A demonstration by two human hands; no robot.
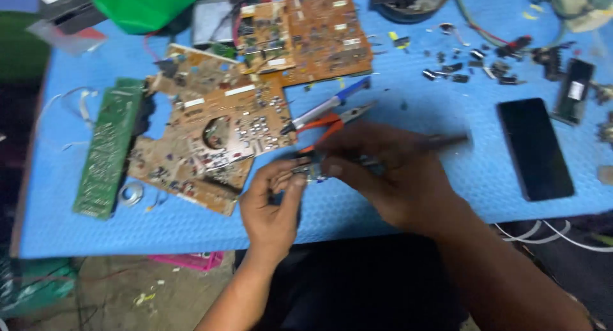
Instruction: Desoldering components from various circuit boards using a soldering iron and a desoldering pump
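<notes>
On the blue tabletop (pixel 383 210) the green board (pixel 108 146) and brown circuit boards (pixel 217 133) lie bare at left. Our left hand (pixel 271 206) pinches a small component (pixel 310 171) — fingers clamped on it — while our right hand (pixel 396 178) works it with a thin tool (pixel 447 140). Loose parts (pixel 472 66) lie scattered — some removal seems done.

Small blurred electronic part (pixel 311 171) pinched between both hands, above blue mat.

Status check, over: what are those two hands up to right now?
Left hand and right hand both pinching a small part. Pliers lie just behind, brown circuit board to the left. Nothing blocking.
</notes>
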